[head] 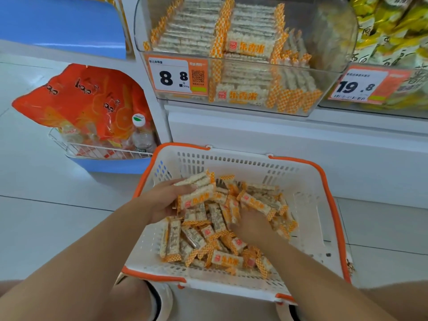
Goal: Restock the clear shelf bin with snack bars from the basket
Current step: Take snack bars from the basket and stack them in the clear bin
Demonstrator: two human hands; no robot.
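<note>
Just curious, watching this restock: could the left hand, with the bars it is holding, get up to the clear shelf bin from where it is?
Probably yes. The left hand holds a few snack bars above the basket, and the clear shelf bin sits open-topped just above and ahead, with nothing between them.

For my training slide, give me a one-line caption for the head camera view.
Both hands, left and right, gather snack bars from the basket below the clear shelf bin.

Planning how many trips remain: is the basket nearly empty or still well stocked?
Still well stocked. Loose snack bars cover most of the basket floor in a pile, both hands among them.
</note>
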